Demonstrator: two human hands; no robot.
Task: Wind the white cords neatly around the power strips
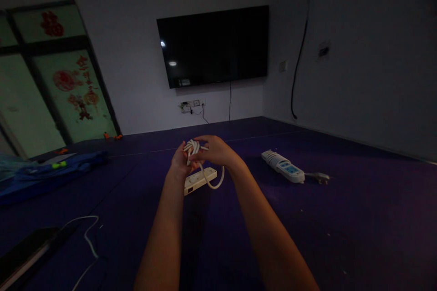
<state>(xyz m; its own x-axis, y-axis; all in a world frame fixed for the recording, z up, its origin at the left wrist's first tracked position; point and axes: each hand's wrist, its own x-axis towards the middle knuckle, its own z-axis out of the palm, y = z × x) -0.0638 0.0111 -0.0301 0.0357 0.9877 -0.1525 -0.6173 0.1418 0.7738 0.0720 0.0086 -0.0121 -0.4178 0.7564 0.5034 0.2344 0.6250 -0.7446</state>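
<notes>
Both my arms reach forward over a dark purple floor mat [341, 218]. My left hand [180, 163] is closed around a bundle of coiled cream cable [193, 148]. My right hand [215, 150] is closed on the same coil from the right, fingers pinched over its top. A loop of the cable hangs down to a cream power strip [200, 180], which lies on the mat just below my hands.
A second white power strip [283, 166] with its plug [321, 177] lies to the right. A thin white wire [89, 241] and a dark flat object [27, 252] sit at lower left. Blue fabric [48, 170] lies at left. A wall-mounted television [213, 46] hangs ahead.
</notes>
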